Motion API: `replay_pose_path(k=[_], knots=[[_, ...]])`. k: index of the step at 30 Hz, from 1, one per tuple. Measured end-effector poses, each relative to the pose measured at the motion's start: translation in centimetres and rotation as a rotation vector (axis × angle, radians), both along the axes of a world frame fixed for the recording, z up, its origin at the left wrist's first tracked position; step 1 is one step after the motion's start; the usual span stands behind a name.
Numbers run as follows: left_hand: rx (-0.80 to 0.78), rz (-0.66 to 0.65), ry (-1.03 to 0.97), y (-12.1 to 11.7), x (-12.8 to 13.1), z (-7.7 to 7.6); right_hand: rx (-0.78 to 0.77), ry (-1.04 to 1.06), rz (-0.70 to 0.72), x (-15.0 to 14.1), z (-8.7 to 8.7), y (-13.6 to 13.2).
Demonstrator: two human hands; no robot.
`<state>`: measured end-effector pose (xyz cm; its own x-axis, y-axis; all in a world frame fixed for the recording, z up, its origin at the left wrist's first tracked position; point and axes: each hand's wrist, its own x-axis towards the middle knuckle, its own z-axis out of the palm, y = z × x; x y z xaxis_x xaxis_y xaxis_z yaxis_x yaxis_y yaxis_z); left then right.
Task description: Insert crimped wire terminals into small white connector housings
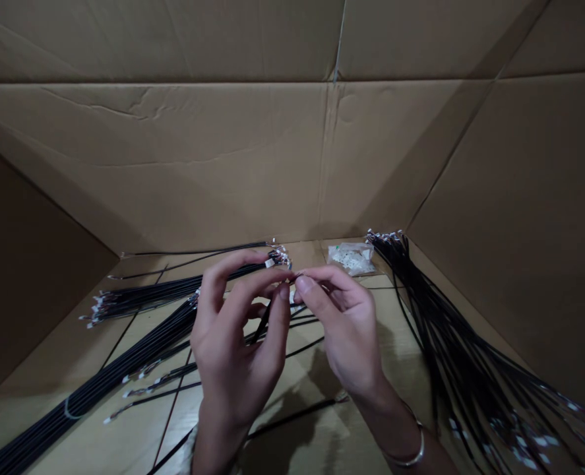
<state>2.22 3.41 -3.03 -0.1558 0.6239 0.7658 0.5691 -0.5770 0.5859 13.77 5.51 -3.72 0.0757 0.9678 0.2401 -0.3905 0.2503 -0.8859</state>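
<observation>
My left hand (235,343) and right hand (346,330) pinch a small wire end (290,278) between their fingertips, above the middle of the box floor; close, steady pinches suit something this tiny; black wire bundles (144,297) lie far left; another bundle (431,330) fans out right.

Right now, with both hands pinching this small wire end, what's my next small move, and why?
I'd probably pause and turn the small wire end slightly to check it before pressing further. Your left hand and right hand meet right at it, and your fingers largely hide it.
</observation>
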Motion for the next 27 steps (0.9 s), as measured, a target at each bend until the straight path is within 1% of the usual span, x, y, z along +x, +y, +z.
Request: replay_pose_path(k=[3,8,11,16,19,22,25,27], knots=[[-0.027,-0.024,0.001,-0.1,-0.2,0.0,0.038,-0.130,-0.028,0.5,0.3,-0.2],[-0.001,-0.046,0.039,0.0,-0.2,0.1,0.160,-0.309,-0.076,1.4,1.0,-0.8],[0.017,-0.052,0.053,0.0,-0.2,0.1,0.178,-0.336,-0.094,1.5,1.1,-0.9],[-0.039,-0.057,0.042,-0.3,-0.3,0.2,0.155,-0.324,-0.052,1.4,0.9,-0.6],[-0.048,-0.055,0.038,-0.5,-0.5,0.4,0.287,-0.418,-0.085,1.6,1.0,-0.6],[-0.001,-0.010,0.060,-0.5,-0.6,0.5,0.432,-0.529,-0.144,1.8,1.2,-0.7],[0.083,0.028,0.104,-0.5,-0.5,0.4,0.486,-0.572,-0.195,2.0,1.3,-0.9],[0.108,0.041,0.107,-0.5,-0.4,0.4,0.515,-0.589,-0.215,2.0,1.3,-1.0]])
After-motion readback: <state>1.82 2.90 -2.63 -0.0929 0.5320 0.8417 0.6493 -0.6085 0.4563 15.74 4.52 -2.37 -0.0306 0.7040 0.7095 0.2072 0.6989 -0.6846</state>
